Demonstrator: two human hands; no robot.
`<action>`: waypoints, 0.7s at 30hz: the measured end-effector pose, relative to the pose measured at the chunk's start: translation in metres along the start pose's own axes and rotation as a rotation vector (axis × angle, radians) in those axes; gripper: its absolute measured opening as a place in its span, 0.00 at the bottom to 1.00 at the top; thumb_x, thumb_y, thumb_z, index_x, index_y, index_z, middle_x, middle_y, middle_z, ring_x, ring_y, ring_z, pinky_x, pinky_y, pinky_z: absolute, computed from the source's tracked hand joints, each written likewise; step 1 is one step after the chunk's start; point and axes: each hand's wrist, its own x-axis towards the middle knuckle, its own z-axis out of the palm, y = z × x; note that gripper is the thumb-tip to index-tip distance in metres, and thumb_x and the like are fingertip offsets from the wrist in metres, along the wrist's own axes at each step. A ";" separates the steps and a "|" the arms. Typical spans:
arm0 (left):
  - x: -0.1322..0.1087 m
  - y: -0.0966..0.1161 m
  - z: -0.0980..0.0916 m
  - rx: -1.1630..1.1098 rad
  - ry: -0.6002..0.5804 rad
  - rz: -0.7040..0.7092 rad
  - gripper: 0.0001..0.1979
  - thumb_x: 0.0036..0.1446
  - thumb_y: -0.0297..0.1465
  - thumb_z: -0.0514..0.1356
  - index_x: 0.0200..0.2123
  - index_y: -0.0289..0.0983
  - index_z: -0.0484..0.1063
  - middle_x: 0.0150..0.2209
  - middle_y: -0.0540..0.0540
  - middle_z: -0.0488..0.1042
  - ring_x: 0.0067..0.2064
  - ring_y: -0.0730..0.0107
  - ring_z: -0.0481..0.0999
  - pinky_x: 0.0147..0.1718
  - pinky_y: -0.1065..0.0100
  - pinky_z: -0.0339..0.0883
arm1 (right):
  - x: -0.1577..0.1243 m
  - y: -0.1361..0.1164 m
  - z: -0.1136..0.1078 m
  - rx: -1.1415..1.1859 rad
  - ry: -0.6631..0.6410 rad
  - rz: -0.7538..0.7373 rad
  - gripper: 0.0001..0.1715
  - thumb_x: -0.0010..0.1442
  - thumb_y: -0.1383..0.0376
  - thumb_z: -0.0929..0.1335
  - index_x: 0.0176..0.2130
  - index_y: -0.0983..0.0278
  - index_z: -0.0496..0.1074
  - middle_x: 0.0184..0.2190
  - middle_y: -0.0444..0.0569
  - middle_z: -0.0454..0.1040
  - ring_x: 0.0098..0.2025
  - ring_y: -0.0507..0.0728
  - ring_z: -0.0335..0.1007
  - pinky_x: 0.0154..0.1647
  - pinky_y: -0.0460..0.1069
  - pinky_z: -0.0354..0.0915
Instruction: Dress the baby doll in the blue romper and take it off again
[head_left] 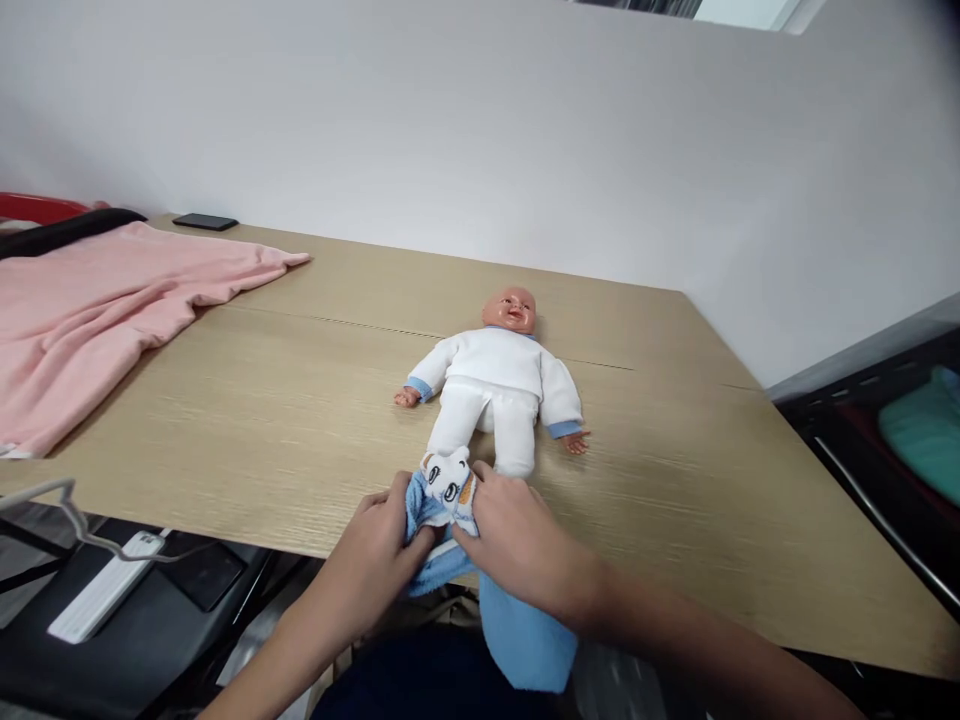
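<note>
A baby doll point(514, 312) lies on its back on the table, its head toward the wall. It wears a white top point(499, 362) with blue cuffs and white leg coverings point(516, 430). At the doll's feet, my left hand point(379, 540) and my right hand point(521, 535) grip a blue baby garment point(525, 635) with a white animal-face patch point(448, 475). The patch sits against the end of one doll leg; whether the foot is inside the cloth is hidden. One blue leg of the garment hangs below the table edge.
A pink blanket point(112, 310) lies on the table's left end, near a dark phone point(205, 221) by the wall. Below the front edge, a white power strip point(109, 585) rests on a black chair point(157, 635). Teal fabric point(926, 435) shows at far right.
</note>
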 end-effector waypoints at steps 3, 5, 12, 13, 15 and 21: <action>0.001 -0.003 0.003 0.028 0.012 -0.006 0.09 0.67 0.37 0.56 0.48 0.43 0.63 0.47 0.37 0.82 0.54 0.37 0.80 0.52 0.49 0.70 | -0.003 -0.005 0.000 -0.128 -0.079 0.064 0.18 0.72 0.63 0.70 0.57 0.68 0.82 0.53 0.64 0.85 0.51 0.69 0.85 0.50 0.57 0.74; 0.001 -0.004 0.005 0.042 0.012 -0.017 0.11 0.67 0.38 0.56 0.50 0.41 0.63 0.49 0.34 0.81 0.55 0.36 0.79 0.52 0.48 0.71 | -0.004 -0.004 0.000 -0.136 -0.152 0.043 0.16 0.73 0.61 0.70 0.50 0.68 0.84 0.46 0.63 0.87 0.47 0.69 0.86 0.47 0.56 0.74; 0.012 -0.021 0.006 0.065 0.013 0.117 0.13 0.70 0.35 0.55 0.53 0.38 0.73 0.49 0.35 0.83 0.58 0.37 0.79 0.62 0.43 0.67 | -0.002 0.004 0.015 -0.112 -0.032 0.062 0.33 0.69 0.64 0.73 0.69 0.69 0.70 0.58 0.67 0.83 0.51 0.72 0.85 0.46 0.57 0.75; 0.015 -0.025 0.006 0.044 0.017 0.141 0.13 0.70 0.35 0.56 0.52 0.39 0.75 0.49 0.36 0.84 0.59 0.39 0.79 0.63 0.44 0.66 | -0.002 0.006 0.018 -0.101 -0.005 0.064 0.37 0.68 0.65 0.73 0.72 0.67 0.66 0.62 0.67 0.80 0.52 0.71 0.85 0.48 0.58 0.76; 0.018 -0.031 0.004 -0.016 0.022 0.158 0.12 0.70 0.36 0.58 0.52 0.39 0.77 0.51 0.37 0.83 0.59 0.42 0.79 0.63 0.47 0.67 | -0.002 0.011 0.021 -0.056 0.015 0.059 0.38 0.66 0.68 0.72 0.72 0.65 0.65 0.65 0.66 0.78 0.54 0.71 0.84 0.50 0.58 0.76; 0.010 -0.034 -0.004 -0.146 0.036 0.179 0.19 0.68 0.34 0.62 0.60 0.41 0.74 0.65 0.38 0.76 0.67 0.44 0.74 0.67 0.50 0.63 | -0.008 0.027 0.022 0.238 0.080 0.036 0.35 0.63 0.68 0.72 0.67 0.67 0.67 0.62 0.64 0.79 0.63 0.73 0.78 0.65 0.62 0.72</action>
